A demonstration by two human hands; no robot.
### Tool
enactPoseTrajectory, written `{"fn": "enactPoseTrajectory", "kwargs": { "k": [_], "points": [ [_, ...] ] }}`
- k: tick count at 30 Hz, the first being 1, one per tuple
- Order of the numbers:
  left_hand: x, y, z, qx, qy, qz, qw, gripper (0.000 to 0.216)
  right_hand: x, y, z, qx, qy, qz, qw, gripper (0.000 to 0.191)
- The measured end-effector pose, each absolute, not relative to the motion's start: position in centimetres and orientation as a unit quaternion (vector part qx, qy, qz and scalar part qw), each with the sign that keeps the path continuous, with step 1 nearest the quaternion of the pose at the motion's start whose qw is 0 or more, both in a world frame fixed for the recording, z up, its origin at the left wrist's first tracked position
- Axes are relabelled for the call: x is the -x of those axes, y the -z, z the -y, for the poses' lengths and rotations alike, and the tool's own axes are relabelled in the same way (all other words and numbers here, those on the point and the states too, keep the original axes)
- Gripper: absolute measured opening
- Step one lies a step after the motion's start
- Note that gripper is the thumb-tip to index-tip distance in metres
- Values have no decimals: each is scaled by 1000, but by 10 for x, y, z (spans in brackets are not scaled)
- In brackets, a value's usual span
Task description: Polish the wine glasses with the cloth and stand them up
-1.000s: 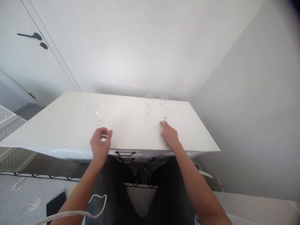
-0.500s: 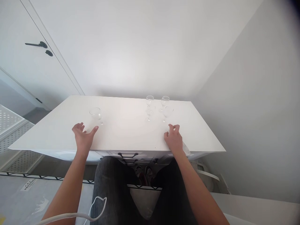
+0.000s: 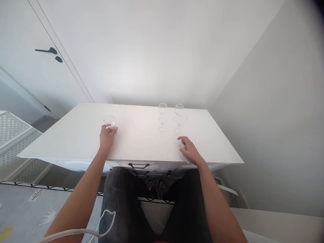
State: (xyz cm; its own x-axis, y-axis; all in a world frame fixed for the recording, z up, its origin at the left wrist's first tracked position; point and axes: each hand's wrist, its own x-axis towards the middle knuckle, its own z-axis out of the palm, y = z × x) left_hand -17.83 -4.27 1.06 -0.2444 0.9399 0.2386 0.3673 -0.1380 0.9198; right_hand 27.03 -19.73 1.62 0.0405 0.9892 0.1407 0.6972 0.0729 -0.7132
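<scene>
- The left hand [image 3: 107,137] reached over the smooth, matte white rectangular table [image 3: 76,141], its fingers curled loosely about the foot of a small clear stemmed glass [image 3: 109,120]; whether they actually gripped it could not be told.
- That glass stood upright just beyond the fingertips, its rounded bowl thin and see-through, almost lost against the pale top.
- The right hand [image 3: 189,150] lay palm down near the table's front edge, fingers slightly spread and pressed on a crumpled, translucent white cloth [image 3: 184,152] bunched under it.
- Beyond the right hand, a little apart from its fingertips, a cluster of four clear stemmed glasses [image 3: 170,115] stood upright, close together.
- Below and between the hands, a dark curved metal drawer handle [image 3: 138,165] showed under the table edge.
- Far to the left hand's upper left, a black lever door handle [image 3: 47,51] sat on a white door.
</scene>
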Motion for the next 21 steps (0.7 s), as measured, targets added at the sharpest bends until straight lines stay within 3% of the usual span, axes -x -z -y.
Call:
{"fn": "enactPoseTrajectory", "kwargs": {
  "k": [5, 8, 12, 16, 18, 21],
  "points": [
    [143, -13, 53, -635, -466, -577, 216, 38, -275, 0, 196, 626, -202, 618, 429, 28],
    [117, -14, 72, -697, -390, -569, 195, 37, -272, 6, 195, 636, -138, 616, 443, 23],
    [91, -10, 92, -763, -297, -561, 124, 42, -259, 1, 204, 730, -3, 611, 306, 36],
    [77, -6, 98, -806, -260, -528, 55, 46, -248, -5, 222, 808, -24, 556, 192, 52],
    [73, -3, 98, -821, -253, -512, 14, 47, -245, -5, 231, 804, -64, 547, 223, 61],
    [70, 0, 98, -844, -247, -472, -51, 47, -233, -7, 234, 767, -175, 509, 350, 64]
  ]
}}
